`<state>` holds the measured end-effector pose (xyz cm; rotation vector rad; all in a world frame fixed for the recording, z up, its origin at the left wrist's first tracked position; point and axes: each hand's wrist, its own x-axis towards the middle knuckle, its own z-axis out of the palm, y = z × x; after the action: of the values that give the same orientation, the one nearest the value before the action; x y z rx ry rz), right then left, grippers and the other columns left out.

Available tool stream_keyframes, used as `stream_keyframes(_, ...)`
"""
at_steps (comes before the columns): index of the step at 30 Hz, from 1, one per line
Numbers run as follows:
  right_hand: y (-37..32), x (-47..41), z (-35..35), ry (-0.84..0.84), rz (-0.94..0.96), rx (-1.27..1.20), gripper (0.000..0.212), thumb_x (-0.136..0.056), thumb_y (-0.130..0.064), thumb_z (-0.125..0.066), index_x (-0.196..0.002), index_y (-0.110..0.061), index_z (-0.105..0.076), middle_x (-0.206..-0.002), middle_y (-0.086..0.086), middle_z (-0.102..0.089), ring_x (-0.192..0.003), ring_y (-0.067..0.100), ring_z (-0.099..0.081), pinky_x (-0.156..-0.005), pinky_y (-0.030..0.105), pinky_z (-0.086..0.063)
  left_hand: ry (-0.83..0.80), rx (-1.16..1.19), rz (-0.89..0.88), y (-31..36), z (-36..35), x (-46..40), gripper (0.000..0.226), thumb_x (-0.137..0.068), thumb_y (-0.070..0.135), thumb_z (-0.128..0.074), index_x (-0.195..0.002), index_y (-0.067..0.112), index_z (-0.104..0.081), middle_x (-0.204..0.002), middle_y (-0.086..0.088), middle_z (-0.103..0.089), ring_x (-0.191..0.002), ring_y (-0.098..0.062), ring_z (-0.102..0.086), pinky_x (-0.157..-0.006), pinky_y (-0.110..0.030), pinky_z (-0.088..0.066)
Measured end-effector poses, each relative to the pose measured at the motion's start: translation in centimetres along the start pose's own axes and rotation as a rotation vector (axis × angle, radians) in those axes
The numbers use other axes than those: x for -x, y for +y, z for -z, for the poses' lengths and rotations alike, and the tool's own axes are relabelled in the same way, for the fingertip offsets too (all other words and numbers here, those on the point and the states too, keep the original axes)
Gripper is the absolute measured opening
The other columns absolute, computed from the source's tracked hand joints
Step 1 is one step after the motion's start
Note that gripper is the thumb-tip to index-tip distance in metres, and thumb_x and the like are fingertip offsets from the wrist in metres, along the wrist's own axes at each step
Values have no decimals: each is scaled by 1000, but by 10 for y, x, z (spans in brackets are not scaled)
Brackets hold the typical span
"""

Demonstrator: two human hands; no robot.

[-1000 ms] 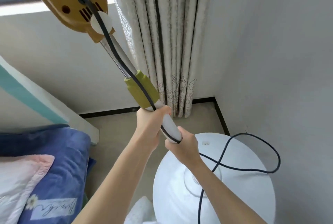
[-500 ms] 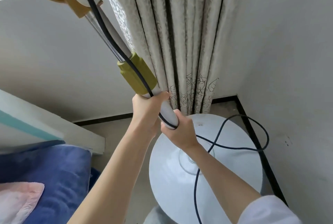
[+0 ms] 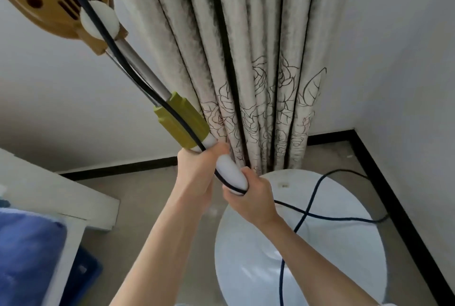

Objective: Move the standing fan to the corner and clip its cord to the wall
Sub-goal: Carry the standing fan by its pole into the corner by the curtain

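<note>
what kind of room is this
Probably a bedroom corner at home: a floor-length curtain hangs by plain white walls, blue bedding lies at lower left, and both hands grip a standing fan.

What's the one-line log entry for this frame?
stage: carrying fan | left hand: gripping pole | right hand: gripping pole and cord | base: by curtain | cord: unclipped
</note>
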<state>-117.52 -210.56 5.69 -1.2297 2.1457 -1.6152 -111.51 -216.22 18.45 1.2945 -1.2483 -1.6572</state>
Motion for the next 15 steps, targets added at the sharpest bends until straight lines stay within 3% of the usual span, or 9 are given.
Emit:
stream_keyframes(3, 43, 10, -18, -40, 18, -13, 24, -59, -10, -76, -76, -4, -60, -53, 3, -49, -46, 23, -45, -46, 30, -41, 37, 5, -19, -47, 0, -16, 15, -72, -7, -64, -70, 6, -56, -76, -13, -58, -78, -25, -56, -67, -34, -49)
stream_keyframes(9, 118, 25, -45, -54, 23, -38, 32, -60, -9, -76, -88, -3, -62, -69, 18, -69, -60, 35, -62, -54, 42, -53, 34, 41, -86, -125, -5, -38, 17, -72, -8, -64, -70, 8, -57, -68, -7, -59, -69, -19, -58, -63, -28, -50)
stream_keyframes(13, 156, 36, -56, -68, -9, -71, 31, -62, -11, -76, -88, -4, -62, -70, 16, -68, -62, 33, -61, -56, 37, -50, 66, 30, -83, -165, -11, -45, 16, -71, -7, -66, -83, 1, -60, -68, -5, -60, -67, -15, -59, -63, -26, -50)
stream_keyframes(15, 174, 43, -60, -82, -30, -80, 29, -62, -12, -75, -87, -5, -61, -68, 12, -67, -59, 28, -57, -55, 34, -47, 75, 10, -81, -183, -13, -48, 14, -71, -6, -67, -77, 4, -59, -66, -4, -59, -65, -15, -58, -62, -27, -50)
